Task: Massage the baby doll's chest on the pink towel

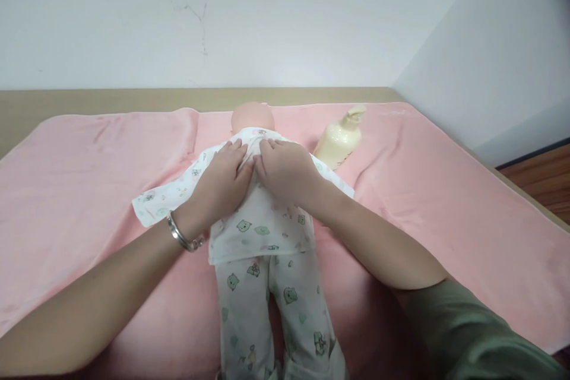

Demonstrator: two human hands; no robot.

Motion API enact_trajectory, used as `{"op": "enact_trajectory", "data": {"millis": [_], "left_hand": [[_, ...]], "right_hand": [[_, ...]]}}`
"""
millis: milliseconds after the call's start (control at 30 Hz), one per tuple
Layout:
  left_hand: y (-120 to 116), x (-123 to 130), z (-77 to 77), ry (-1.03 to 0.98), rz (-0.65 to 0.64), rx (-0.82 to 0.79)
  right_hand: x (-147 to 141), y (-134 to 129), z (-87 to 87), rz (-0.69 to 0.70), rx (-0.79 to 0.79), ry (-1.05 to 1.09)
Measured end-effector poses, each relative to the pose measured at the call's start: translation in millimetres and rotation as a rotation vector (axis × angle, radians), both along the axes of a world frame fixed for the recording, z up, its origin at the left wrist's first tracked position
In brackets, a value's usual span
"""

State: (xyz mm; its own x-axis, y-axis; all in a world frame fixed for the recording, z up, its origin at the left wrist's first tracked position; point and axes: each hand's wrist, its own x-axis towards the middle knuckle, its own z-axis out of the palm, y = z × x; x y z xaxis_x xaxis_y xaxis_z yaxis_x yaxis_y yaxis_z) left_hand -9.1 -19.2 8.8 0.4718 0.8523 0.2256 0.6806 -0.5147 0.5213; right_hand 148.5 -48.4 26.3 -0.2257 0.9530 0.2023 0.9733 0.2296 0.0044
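A baby doll (252,116) lies face down, its bald head toward the wall. It wears a white long-sleeved top (262,231) and white trousers (294,303), both printed with small green animals. Flat on the left side of its upper back rests my left hand (227,175), fingers pointing toward the head. My right hand (285,169) lies on the right side of the upper back, its fingers stretched out over the cloth. The two thumbs nearly meet at the middle of the back. Neither hand grips anything.
Under the doll spreads a pink blanket (89,178) on a light wooden surface (133,100). A cream pump bottle (339,139) leans to the right of the doll's head. White walls (289,24) rise behind and at the right. A silver bracelet (180,234) circles my left wrist.
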Motion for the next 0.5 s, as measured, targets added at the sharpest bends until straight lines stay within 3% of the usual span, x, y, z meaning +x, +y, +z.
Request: {"op": "enact_trajectory", "data": {"millis": [100, 233, 367, 500], "left_hand": [[14.9, -1.3, 3.2, -0.008, 0.02, -0.023], [23.3, -2.9, -1.5, 0.091, -0.015, 0.088], [11.7, -2.6, -2.0, 0.248, -0.03, 0.207], [-7.1, 1.9, 4.0, 0.209, -0.023, 0.259]], "right_hand": [[-9.5, -15.5, 4.5, 0.027, 0.024, -0.04], [-11.5, -16.0, 2.5, 0.019, 0.048, -0.001], [-1.7, 0.8, -5.4, 0.0, 0.053, 0.045], [4.9, 11.7, -9.8, 0.055, 0.092, 0.043]]}}
